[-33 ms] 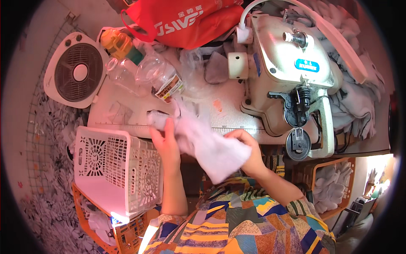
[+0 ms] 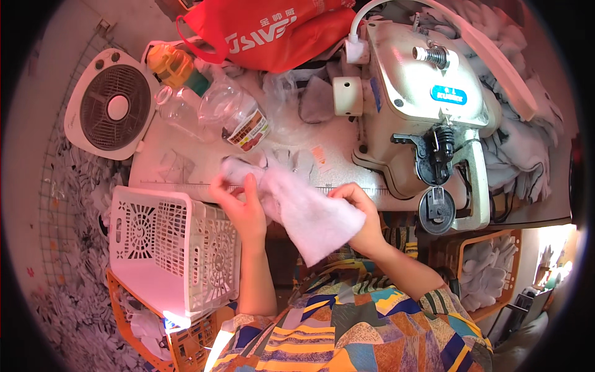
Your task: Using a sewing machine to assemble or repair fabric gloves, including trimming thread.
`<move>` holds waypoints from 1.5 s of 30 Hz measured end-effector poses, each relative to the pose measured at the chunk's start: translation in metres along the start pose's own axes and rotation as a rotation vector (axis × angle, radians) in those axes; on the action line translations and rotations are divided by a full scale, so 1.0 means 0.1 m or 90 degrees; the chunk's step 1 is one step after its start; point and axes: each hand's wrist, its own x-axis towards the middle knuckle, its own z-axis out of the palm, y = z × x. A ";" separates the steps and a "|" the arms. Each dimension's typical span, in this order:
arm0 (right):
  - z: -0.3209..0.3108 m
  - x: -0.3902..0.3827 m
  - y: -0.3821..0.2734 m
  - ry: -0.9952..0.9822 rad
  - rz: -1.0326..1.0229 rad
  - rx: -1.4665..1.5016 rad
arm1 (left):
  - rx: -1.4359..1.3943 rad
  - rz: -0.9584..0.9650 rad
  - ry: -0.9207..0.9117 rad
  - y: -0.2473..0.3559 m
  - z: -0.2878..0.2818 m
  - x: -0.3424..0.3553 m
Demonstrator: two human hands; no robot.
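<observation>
A pale, fluffy fleece piece [image 2: 304, 217] hangs between my two hands over the front edge of the worktable [image 2: 204, 155]. A greyish fold shows at its far left end. My left hand [image 2: 246, 214] grips that end, its thumb on top of the cloth. At the opposite side my right hand [image 2: 365, 226] pinches the edge, fingers partly hidden behind the fleece. To the right of my hands stands a beige sewing machine [image 2: 409, 93] with a round black disc [image 2: 437, 211] at its front.
A white plastic basket [image 2: 211, 248] stands left of my forearm, above an orange crate [image 2: 124, 310]. A fan [image 2: 114, 102], clear plastic bottle [image 2: 180, 111], plastic tub [image 2: 248, 127] and red bag [image 2: 279, 34] line the back. Grey cloth pieces [image 2: 520, 149] heap behind the machine; another crate [image 2: 517, 248] holds more.
The fleece piece is spread a little wider, and its greyish end has shifted slightly right. My left hand has moved slightly; both hands keep their hold.
</observation>
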 end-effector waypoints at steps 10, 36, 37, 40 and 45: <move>0.42 0.43 -0.22 -0.119 -0.515 -0.263 | 0.050 0.192 -0.079 0.04 0.03 -0.66; 0.34 0.49 -0.56 0.089 -0.667 -0.435 | 0.226 0.452 0.088 0.50 0.00 -0.41; 0.33 0.50 -0.58 0.104 -0.673 -0.446 | 0.202 0.475 0.063 0.51 0.02 -0.40; 0.29 0.52 -0.62 0.132 -0.670 -0.489 | 0.058 0.447 0.017 0.54 0.16 -0.47; 0.20 0.51 -0.60 0.116 -0.560 -0.517 | 0.018 0.240 -0.208 0.68 0.06 -0.72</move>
